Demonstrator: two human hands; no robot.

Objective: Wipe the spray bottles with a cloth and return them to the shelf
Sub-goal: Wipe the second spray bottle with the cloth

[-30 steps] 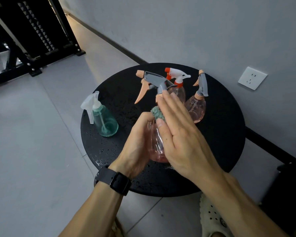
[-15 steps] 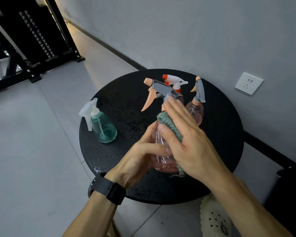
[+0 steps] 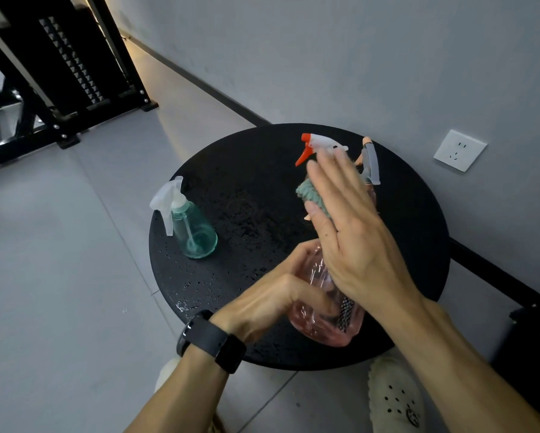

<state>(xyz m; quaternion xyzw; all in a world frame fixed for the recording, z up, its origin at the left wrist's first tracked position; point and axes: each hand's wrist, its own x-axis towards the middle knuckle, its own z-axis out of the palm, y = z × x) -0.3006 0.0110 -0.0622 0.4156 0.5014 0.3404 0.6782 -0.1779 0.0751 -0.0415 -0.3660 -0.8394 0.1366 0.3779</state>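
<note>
Over round table (image 3: pixel 237 170), flat right hand (image 3: pixel 349 242) presses cloth (image 3: pixel 309 195) on pink bottle (image 3: pixel 321 320).

Layout: round table (image 3: pixel 262 170) by wall, bottles on top.
Bottle w/ clear trigger (image 3: pixel 189 225) standing at table's left; held bottle (image 3: pixel 321 320) sitting at front edge betw. both hands; two more bottles (image 3: pixel 321 145) standing behind it, nr wall; socket (image 3: pixel 459 150) on wall at right.

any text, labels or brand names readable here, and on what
None can be read.
Pink spray bottle held in the hands: a dotted strip on its side, no letters legible.
Teal spray bottle: no label visible.
Wall socket: only slots, no marking visible.
Watch on the left wrist: dark, nothing shown.
Shoe: a small round emblem, too blurred to read.
</note>
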